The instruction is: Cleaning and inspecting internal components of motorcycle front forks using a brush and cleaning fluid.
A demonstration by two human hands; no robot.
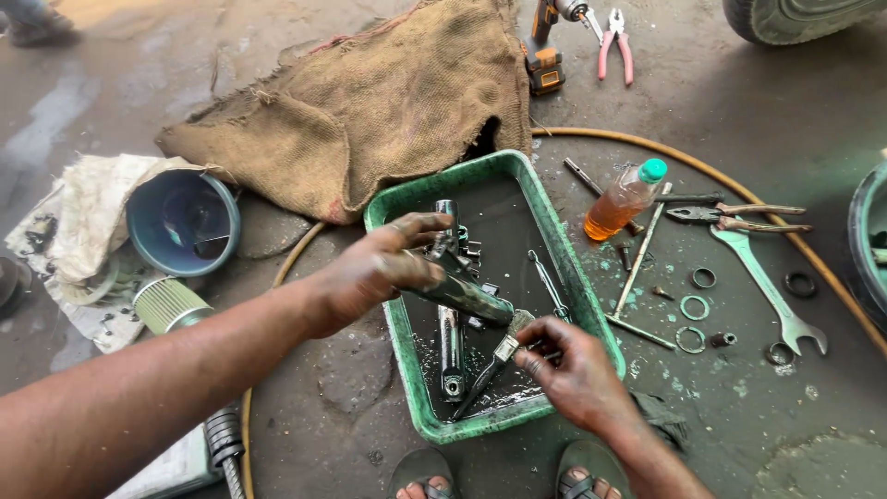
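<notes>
Sandalled feet point(504, 480) flank the green tray point(573, 305); left hand point(388, 268) grips a metal tube point(462, 296), right hand point(568, 365) pinches a brush point(494, 360).

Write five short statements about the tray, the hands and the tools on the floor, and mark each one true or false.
1. The left hand holds a dark metal cylinder over the green tray. True.
2. The right hand holds a spanner. False: it holds a small brush.
3. The plastic bottle of orange liquid lies inside the tray. False: it lies on the floor to the right of the tray.
4. A burlap sack lies beyond the tray. True.
5. The red-handled pliers lie in the tray. False: they lie on the floor at the top, beside a power tool.
</notes>
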